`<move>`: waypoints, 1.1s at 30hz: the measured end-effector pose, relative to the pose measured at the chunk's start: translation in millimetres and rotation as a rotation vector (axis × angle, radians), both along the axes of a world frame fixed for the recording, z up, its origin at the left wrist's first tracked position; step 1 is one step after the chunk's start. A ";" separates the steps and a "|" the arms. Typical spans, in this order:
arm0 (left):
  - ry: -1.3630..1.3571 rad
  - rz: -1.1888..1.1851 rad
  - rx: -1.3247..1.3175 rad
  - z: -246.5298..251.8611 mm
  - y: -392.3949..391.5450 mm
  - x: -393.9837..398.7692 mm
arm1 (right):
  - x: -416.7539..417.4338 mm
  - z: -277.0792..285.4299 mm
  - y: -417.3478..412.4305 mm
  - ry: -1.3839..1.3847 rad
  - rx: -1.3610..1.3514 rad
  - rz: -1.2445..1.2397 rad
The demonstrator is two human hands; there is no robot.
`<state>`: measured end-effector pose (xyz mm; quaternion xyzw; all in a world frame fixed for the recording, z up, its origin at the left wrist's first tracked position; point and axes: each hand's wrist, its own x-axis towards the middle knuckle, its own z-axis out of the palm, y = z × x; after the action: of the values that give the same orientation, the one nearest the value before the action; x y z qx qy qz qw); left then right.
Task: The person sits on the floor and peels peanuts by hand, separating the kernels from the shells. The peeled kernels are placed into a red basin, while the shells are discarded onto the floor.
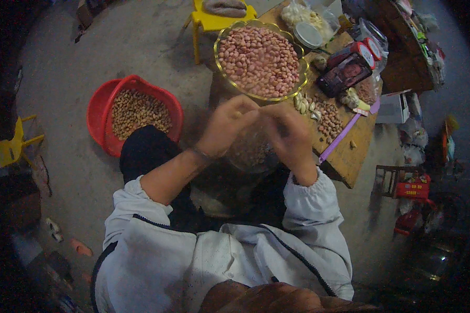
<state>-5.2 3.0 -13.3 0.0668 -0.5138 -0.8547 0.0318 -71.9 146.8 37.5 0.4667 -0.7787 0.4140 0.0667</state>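
Observation:
My left hand [232, 122] and my right hand [290, 131] meet at the fingertips, just in front of a scalloped bowl. Both are motion-blurred, so whether something small is pinched between them cannot be made out. The bowl [306, 74] has a gold-coloured rim and is heaped with pinkish shelled peanuts [258, 58]. Beneath my hands, partly hidden by them, a see-through container [254, 156] holds small dark pieces. Right of my right hand, a pile of brown nuts or kernels [329, 119] lies on the wooden table, beside several garlic cloves [303, 103].
On the left, a red plastic basket [96, 117] of tan nuts stands by my knee. The wooden table [346, 164] carries a purple-handled tool [340, 137], red-lidded jars [346, 70] and a bag of garlic [307, 17]. Behind the bowl is a yellow chair [209, 21].

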 end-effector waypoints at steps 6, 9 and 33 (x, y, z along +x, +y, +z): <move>-0.127 -0.130 0.149 10.3 -1.2 3.8 | 0.8 19.3 18.2 0.052 0.381 -0.158; -0.211 -0.140 0.217 16.5 1.0 3.2 | 3.3 14.4 7.5 0.178 0.183 -0.055; 0.143 0.037 -0.068 6.7 -3.9 4.6 | 6.7 2.0 4.7 -0.206 0.002 -0.058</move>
<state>-0.6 -0.8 -6.6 0.0139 -0.5378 -0.8385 0.0866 -65.2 151.4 39.5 0.3990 -0.7950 0.4569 -0.0024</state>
